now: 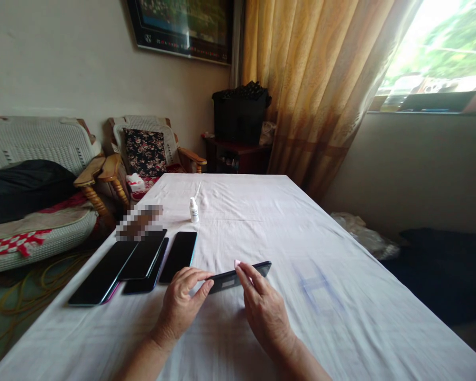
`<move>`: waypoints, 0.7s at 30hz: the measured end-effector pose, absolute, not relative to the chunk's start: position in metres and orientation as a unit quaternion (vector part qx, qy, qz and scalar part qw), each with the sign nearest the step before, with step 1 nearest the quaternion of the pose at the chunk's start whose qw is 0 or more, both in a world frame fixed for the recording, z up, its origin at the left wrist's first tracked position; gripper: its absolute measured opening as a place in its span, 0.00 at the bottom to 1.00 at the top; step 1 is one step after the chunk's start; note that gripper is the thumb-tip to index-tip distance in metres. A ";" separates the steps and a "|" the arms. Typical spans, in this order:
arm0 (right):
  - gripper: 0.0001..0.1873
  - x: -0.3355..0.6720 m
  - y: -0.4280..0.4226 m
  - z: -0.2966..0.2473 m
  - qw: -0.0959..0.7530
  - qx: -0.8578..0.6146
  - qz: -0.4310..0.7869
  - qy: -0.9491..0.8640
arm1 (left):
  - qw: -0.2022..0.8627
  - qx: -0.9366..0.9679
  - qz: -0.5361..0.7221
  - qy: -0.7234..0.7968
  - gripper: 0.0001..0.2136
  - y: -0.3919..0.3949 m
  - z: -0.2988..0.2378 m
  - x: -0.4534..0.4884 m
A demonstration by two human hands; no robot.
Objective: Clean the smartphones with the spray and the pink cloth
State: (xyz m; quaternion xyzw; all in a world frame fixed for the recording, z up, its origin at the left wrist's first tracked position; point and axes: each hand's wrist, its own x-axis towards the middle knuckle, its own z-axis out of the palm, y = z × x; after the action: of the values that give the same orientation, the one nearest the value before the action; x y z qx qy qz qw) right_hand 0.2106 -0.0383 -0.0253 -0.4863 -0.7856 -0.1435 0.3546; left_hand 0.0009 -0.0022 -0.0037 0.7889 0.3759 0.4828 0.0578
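Over the white-covered table [365, 328], a dark phone [226, 282] is sitting tilted between two hands.
The left hand [182, 299] is pinching one end between thumb and fingers, likely steadying it; the right hand [264, 304] is reaching across the other end, fingers bunched narrow, a small pale piece [237, 263] showing at the tips; whether it's being gripped, I can't tell. That tilt is probably bringing the long edge within fingertip reach. Leftward, a lone phone [179, 258] and overlapping phones [143, 256] are lying flat, seemingly leaving working room; a white bottle [194, 211] is standing upright beyond.
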 end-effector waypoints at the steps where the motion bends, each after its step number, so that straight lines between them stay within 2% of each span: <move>1: 0.33 0.214 -0.038 -0.025 0.357 -0.494 -0.144 -0.779 | 0.058 0.789 0.483 0.375 0.05 -0.002 -0.004 0.001; 12: 0.30 0.247 -0.036 -0.033 0.404 -0.591 -0.132 -0.685 | 0.058 0.789 0.486 0.371 0.05 -0.001 -0.005 0.001; 21: 0.35 0.221 -0.041 -0.022 0.370 -0.512 -0.138 -0.763 | 0.055 0.791 0.473 0.385 0.07 -0.003 -0.002 0.001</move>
State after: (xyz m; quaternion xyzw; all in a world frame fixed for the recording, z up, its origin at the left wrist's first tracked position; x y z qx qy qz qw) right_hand 0.2208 -0.0408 -0.0220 -0.5115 -0.7633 -0.1384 0.3695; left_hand 0.0012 -0.0029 -0.0023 0.7910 0.3845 0.4727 0.0552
